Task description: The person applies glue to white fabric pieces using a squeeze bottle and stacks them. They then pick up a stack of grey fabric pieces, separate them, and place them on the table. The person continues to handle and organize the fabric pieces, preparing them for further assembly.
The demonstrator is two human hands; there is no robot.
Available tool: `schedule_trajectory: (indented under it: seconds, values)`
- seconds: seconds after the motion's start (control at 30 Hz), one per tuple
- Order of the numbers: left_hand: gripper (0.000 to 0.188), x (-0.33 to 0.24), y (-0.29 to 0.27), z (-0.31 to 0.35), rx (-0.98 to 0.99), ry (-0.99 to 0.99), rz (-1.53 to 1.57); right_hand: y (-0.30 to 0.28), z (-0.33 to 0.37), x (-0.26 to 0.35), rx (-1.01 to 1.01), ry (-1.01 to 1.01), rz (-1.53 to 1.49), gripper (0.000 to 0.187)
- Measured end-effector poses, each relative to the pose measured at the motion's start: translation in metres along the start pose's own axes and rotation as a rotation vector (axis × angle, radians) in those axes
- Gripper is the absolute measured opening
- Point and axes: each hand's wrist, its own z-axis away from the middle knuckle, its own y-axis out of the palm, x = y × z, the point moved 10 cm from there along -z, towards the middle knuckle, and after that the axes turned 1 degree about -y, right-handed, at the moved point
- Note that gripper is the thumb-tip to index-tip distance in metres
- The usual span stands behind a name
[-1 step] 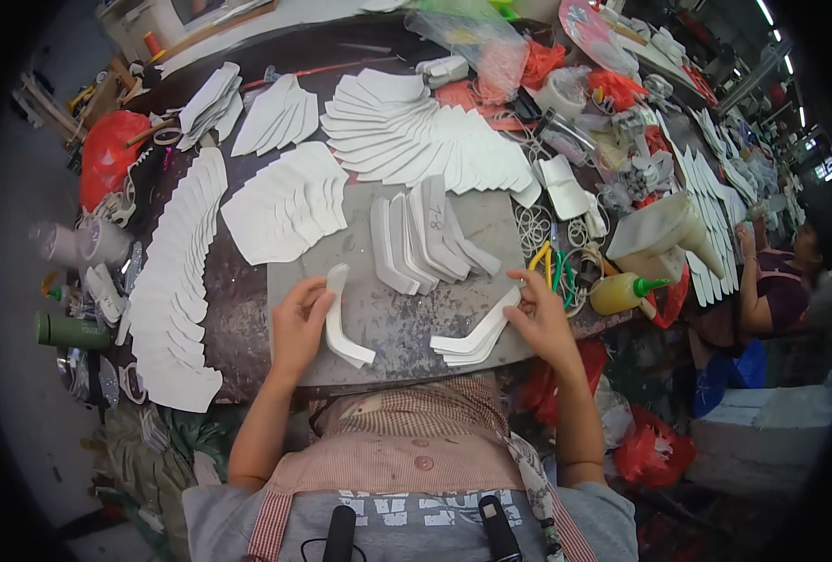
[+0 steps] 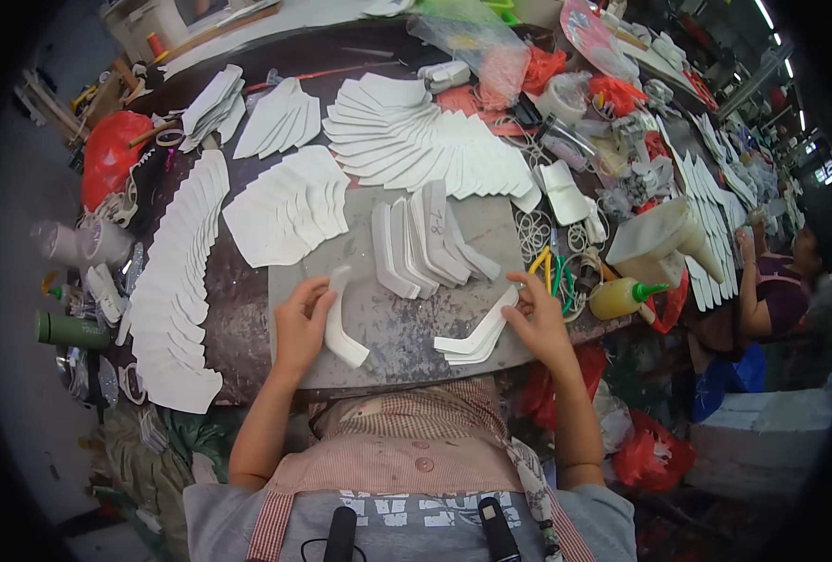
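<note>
My left hand (image 2: 301, 323) pinches the upper end of a bent white strip (image 2: 343, 328), with its lower end angled toward the middle. On the other side, my right hand (image 2: 542, 320) grips a small fanned stack of similar bent white strips (image 2: 477, 339) by the upper end, between thumb and fingers. Both hands are over the front part of a grey board (image 2: 393, 348). Beyond them on the board stands a group of bent white and grey pieces (image 2: 425, 239), one with handwriting on it.
Overlapping white flat pieces fan out in a long row (image 2: 180, 281) at left and in a wide arc (image 2: 425, 136) at the back. Yellow-handled pliers (image 2: 547, 270), a yellow bottle with a green cap (image 2: 617, 297) and a whitish container (image 2: 655, 234) lie at right. Another person (image 2: 780, 281) sits far right.
The strip in my left hand has shifted very slightly left at its lower end. Both hands keep nearly the same place and grip.
</note>
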Motion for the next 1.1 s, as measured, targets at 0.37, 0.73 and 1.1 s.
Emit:
schedule_trajectory:
  seconds: [0.37,0.73,1.1]
  values:
    - [0.040,-0.029,-0.031,-0.001,-0.342,0.271,-0.269,0.109,-0.002,0.150,-0.119,-0.725,0.467,0.037]
    - [0.036,-0.018,0.071,0.038,0.230,-0.711,1.269,0.094,0.018,0.176,-0.244,-0.884,0.261,0.039]
    - [0.039,-0.077,0.067,0.049,0.391,-0.202,0.555,0.057,0.019,0.146,-0.117,-0.194,-0.540,0.046]
